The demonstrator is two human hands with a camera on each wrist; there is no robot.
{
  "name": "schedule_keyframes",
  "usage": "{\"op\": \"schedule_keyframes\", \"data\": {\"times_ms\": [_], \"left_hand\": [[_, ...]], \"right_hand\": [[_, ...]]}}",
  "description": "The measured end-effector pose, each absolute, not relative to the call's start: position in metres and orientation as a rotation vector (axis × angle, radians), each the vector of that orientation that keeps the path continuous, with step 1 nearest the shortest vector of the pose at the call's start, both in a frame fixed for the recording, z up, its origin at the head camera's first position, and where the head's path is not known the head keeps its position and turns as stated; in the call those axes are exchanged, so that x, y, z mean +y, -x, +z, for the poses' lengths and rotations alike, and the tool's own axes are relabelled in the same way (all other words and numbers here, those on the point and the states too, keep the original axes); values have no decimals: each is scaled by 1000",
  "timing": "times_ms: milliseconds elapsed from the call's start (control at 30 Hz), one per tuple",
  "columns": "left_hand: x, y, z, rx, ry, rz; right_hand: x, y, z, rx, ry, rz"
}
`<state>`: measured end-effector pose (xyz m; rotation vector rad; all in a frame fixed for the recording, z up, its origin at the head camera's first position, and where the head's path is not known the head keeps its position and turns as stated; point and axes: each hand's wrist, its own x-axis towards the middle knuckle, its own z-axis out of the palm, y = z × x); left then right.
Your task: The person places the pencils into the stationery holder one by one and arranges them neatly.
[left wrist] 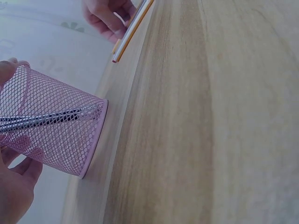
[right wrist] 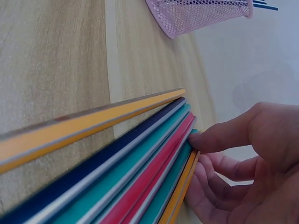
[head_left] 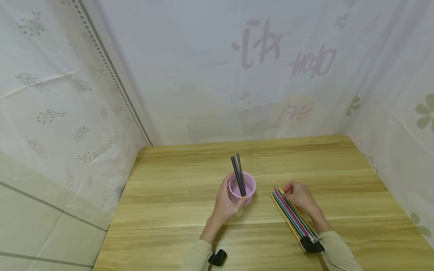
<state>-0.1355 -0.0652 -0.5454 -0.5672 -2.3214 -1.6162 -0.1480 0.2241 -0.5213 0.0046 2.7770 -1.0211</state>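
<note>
My left hand (head_left: 224, 203) grips a pink mesh pen cup (head_left: 250, 184), thumb on its near side and fingers round the left. Several dark striped pencils (head_left: 238, 171) lean inside the cup. To the right, striped pencils (head_left: 291, 212) in yellow, dark blue, green and red lie side by side on the table. My right hand (head_left: 300, 195) is at their far ends. In the right wrist view, its thumb and curled fingers pinch the tip of a green pencil (right wrist: 177, 170), beside a yellow pencil (right wrist: 183, 179). The pencils' near ends are partly hidden under the black wrist strap.
The wood-grain table (head_left: 169, 188) carries the cup and pencils. A pale printed curtain (head_left: 203, 75) hangs behind it, with more patterned cloth (head_left: 51, 113) along the left side and on the right. Black straps (head_left: 217, 258) sit at both wrists.
</note>
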Motion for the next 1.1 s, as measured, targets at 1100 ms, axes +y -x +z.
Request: {"op": "schedule_keyframes", "data": {"times_ms": [1100], "left_hand": [[-64,137,-545,-2334,546,-1612]], "right_hand": [[182,153,-433,2985,271,-1354]]}}
